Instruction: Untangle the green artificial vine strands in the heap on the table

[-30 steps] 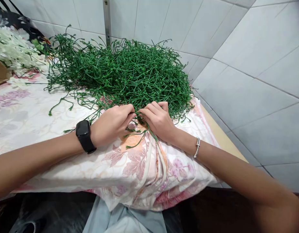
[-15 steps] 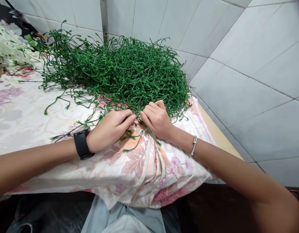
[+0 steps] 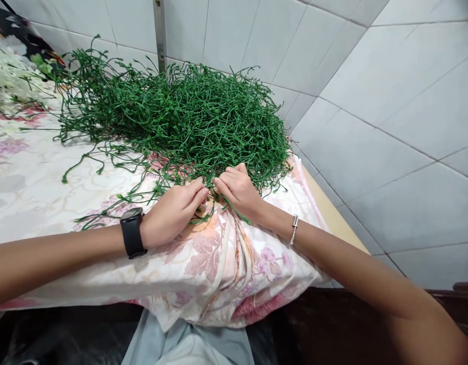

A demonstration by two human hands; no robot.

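A large heap of thin green artificial stems (image 3: 222,114) with small budded tips lies across the back of the table. At its front edge my left hand (image 3: 176,205) is closed, thumb against curled fingers, with green stems showing just below the fingertips. Close beside it my right hand (image 3: 239,190) is also closed, and a green stem (image 3: 239,215) comes out under its palm. The two hands nearly meet. What is pinched between the fingertips is mostly hidden. Loose stems (image 3: 100,215) lie left of my left hand, near the black wristwatch (image 3: 133,232).
A floral cloth (image 3: 36,203) covers the table and bunches at the front edge. White artificial flowers (image 3: 13,76) lie at the far left. Tiled walls (image 3: 370,126) close off the back and right, and a metal strip (image 3: 160,35) runs up the back wall.
The view has shifted slightly. Both hands stay closed and close together at the heap's front edge; the loose stem ends below my left hand have drawn in nearer to it.
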